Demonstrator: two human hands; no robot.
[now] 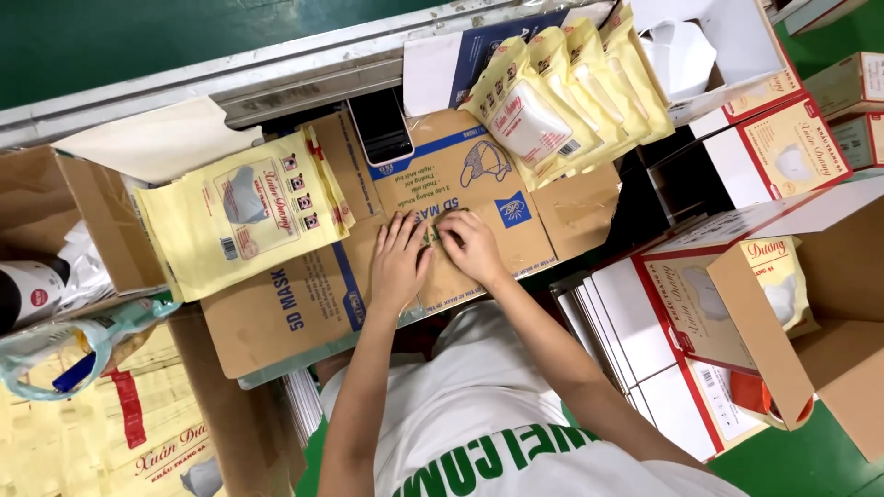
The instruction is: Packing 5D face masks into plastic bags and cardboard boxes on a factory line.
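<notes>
While our left hand (398,262) lies flat and spread on the cardboard (304,313), our right hand (470,244) sits just beside it, fingers curled, pinching something too small to make out. A yellow pack (235,216) rests to the left of our left hand, a fan of packs (571,92) beyond our right, a phone (379,124) straight ahead. Red-edged boxes (737,304) stand right; the floor (110,37) is green.

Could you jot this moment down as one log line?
left hand: flat on cardboard | right hand: fingertips on cardboard | yellow packs: left | fanned packs: upper right
</notes>
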